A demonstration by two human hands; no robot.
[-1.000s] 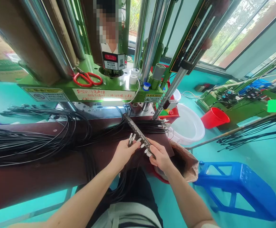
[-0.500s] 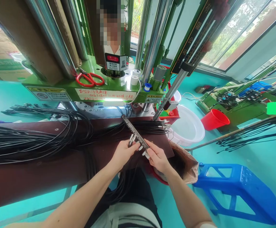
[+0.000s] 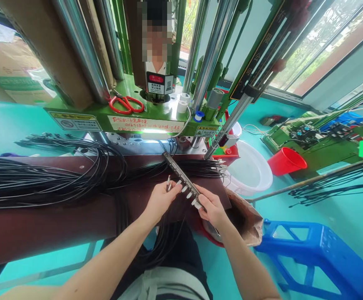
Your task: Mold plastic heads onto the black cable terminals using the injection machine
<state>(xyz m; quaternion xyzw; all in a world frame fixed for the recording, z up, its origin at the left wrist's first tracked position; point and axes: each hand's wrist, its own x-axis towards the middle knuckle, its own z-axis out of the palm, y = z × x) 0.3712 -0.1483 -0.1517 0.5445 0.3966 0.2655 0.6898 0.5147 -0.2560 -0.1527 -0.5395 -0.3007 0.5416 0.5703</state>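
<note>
My right hand [image 3: 212, 208] is closed on the near end of a long, narrow metal strip [image 3: 181, 173], which slants up and away to the left. Several pale, silvery connectors stick out along the lower side of that strip. Beside it, my left hand [image 3: 161, 202] pinches slim metal-tipped cable ends [image 3: 169, 183], standing upright out of the fist. Its thumb and fingertip touch one connector on the strip. Black cables [image 3: 165, 241] hang below my left hand over my lap.
Bundles of black cable [image 3: 44, 183] lie across the brown bench [image 3: 59, 229]. Behind stands a green press [image 3: 156, 110] with red-handled scissors [image 3: 127, 104] on it. A paper-lined bin [image 3: 250, 225] and blue stool [image 3: 319, 241] are at right. A person is behind the press.
The view has shifted slightly. The left hand's cable ends have moved a little away from the strip, and the connectors along the strip show more plainly. The right hand keeps its hold.
</note>
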